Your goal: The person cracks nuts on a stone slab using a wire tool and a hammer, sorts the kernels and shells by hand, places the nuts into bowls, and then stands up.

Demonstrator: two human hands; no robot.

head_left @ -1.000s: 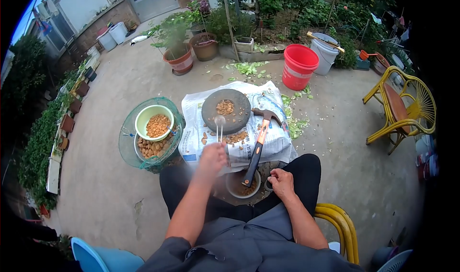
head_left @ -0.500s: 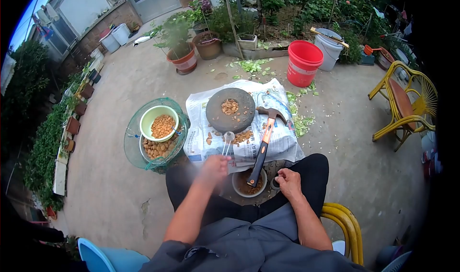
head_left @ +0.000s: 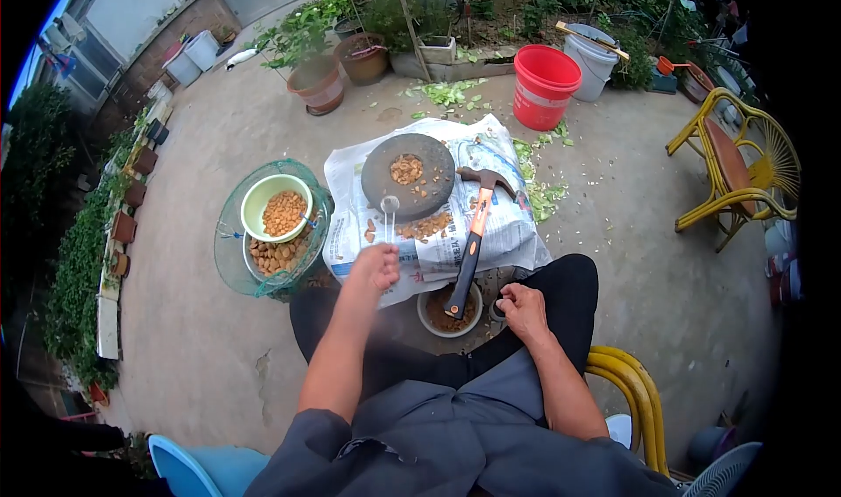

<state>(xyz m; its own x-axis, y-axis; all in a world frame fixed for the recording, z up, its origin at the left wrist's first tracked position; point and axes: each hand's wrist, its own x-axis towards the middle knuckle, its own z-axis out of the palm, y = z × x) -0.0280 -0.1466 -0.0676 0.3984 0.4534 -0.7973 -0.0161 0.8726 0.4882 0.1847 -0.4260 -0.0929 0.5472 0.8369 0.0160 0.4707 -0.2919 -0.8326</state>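
My left hand is closed on a thin two-pronged wire tool with a rounded tip. That tip is at the near-left edge of a round grey stone, whose hollow holds brownish shell pieces. More pieces lie on the newspaper in front of it. A claw hammer rests on the paper, its handle end over a bowl of brown bits. By my right thigh, my right hand has its fingers curled beside a dark cup; whether it holds anything is hidden.
To the left, a pale green bowl of kernels sits above a container of brown nuts inside a green mesh basket. Beyond the paper stand a red bucket and a white bucket. A yellow cane chair is at the right.
The wire tool has moved left and slightly away from me along the stone's edge, with my left hand. A few pieces now lie on the stone right of the hollow. The view has tilted slightly.
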